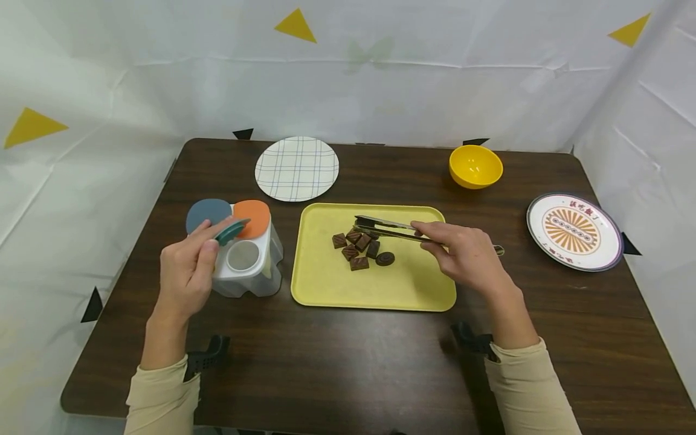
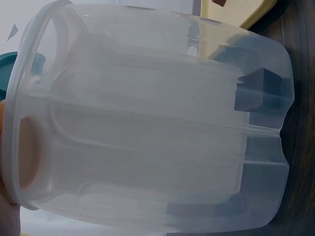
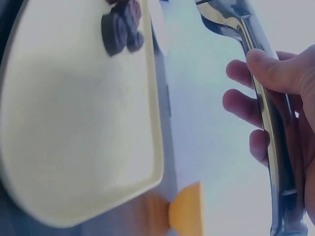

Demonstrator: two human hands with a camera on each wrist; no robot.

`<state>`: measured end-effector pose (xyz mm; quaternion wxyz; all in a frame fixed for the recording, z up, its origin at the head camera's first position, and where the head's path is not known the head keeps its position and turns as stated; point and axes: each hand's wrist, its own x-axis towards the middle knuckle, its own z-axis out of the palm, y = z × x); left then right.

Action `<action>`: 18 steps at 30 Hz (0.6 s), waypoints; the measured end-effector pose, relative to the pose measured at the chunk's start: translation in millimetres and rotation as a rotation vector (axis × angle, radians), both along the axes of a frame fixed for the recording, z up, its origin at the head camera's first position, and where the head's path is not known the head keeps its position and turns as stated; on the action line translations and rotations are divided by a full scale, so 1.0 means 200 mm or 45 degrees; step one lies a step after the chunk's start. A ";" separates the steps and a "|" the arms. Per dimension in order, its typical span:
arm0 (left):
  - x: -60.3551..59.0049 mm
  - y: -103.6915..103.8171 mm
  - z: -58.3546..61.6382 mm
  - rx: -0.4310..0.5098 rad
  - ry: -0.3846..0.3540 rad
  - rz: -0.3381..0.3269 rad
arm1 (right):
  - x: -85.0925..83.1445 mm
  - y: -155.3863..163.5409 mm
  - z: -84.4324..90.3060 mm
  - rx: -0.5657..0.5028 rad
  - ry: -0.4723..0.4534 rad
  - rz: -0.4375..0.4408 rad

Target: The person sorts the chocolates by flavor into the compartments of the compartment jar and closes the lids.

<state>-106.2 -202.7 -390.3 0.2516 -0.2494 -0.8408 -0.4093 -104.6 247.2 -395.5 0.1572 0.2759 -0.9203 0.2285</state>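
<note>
White sheeting [image 1: 391, 109] with yellow triangles [image 1: 297, 26] rises behind and beside the dark wood table [image 1: 348, 362], where chocolates [image 1: 359, 263] lie on a tray [image 1: 326, 287]. Left of the tray, the left hand [image 1: 187, 269] pinches a green lid [image 1: 231, 232] over a box [image 1: 252, 283]; above the tray, the right hand [image 1: 464, 251] grips tongs [image 1: 394, 232]. Behind the tray sit a checked plate [image 1: 296, 169] and a bowl [image 1: 475, 167].

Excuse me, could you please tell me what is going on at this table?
A person's left hand pinches a teal lid by an uncovered opening of the container, whose blue lid and orange lid are on. The right hand holds metal tongs, tips at the chocolates on the yellow tray; whether they grip one is unclear.
</note>
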 end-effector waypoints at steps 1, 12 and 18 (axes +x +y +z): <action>0.00 0.00 0.00 0.000 0.000 -0.001 | 0.00 -0.01 0.01 -0.007 0.007 0.017; 0.00 0.00 0.00 -0.004 -0.007 0.005 | -0.02 -0.19 0.12 -0.032 0.054 0.168; 0.00 0.00 0.00 -0.005 -0.001 0.006 | -0.04 -0.32 0.18 -0.018 0.079 0.282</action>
